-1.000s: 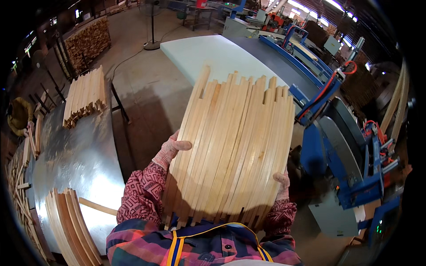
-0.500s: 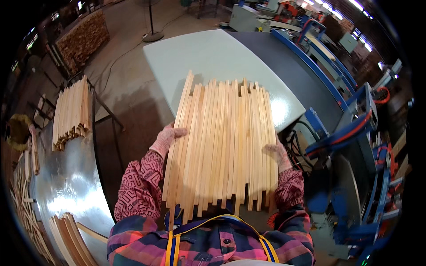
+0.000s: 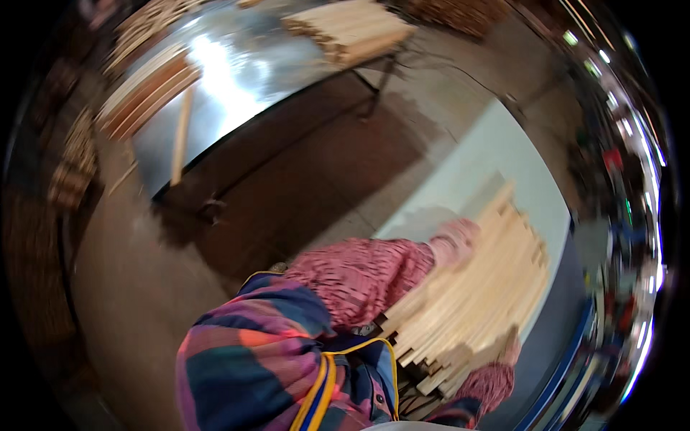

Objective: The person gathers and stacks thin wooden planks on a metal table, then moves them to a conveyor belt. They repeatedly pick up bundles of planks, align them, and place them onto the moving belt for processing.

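A wide layer of pale wooden strips (image 3: 474,287) lies side by side, its far part over the light green tabletop (image 3: 528,154) and its near ends jutting toward my body. My left hand (image 3: 456,243), in a pinkish knit glove, grips the strips' left edge; motion blurs its fingers. On the opposite edge, my right hand (image 3: 510,348), gloved too, holds the strips from the right side. Its fingers are partly hidden and smeared. Pink patterned sleeve covers run up both forearms.
To the left stands a metal-topped table (image 3: 237,79) bearing a stack of pale strips (image 3: 352,29), some reddish-brown strips (image 3: 147,93) and a single strip (image 3: 182,136) jutting over its edge. Blue machine rails (image 3: 560,373) run along the right. Bundled wood (image 3: 75,154) sits at far left.
The view has swung left, so the metal-topped table fills more of it and the strips appear lower right and slanted. Both hands stay at the edges of the strips.
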Tool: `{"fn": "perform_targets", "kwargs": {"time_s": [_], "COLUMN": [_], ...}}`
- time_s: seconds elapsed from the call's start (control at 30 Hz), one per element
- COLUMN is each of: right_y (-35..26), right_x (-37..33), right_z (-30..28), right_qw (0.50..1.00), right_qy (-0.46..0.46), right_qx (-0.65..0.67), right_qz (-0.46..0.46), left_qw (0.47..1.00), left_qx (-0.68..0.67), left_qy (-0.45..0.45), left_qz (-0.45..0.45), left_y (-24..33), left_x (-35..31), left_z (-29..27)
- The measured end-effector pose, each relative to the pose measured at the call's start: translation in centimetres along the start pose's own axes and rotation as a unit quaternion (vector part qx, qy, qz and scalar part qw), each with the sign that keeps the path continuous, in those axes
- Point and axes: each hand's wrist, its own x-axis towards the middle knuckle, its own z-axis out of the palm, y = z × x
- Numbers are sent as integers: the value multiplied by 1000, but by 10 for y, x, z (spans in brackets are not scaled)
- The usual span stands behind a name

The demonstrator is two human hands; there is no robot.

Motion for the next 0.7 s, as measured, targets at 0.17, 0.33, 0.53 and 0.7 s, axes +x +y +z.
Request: {"fn": "perform_targets", "kwargs": {"time_s": [0.17, 0.33, 0.53, 0.7], "right_y": [-155, -285, -519, -601], "right_x": [-124, -118, -328, -464], "right_z": [5, 61, 283, 438], "right_qw": [932, 924, 875, 747], "right_qy": [157, 238, 117, 131], "right_qx": [-305, 11, -298, -345], "right_qz": [-117, -298, -365, -553], "left_qw": [990, 918, 922, 948], "left_qx": [-72, -138, 14, 109], "left_qy": [-73, -41, 76, 218], "left_qz": [100, 369, 379, 203], "left_y": [-11, 77, 3, -87], "left_x": [-8, -102, -203, -253], "left_z": [-67, -214, -327, -433]}}
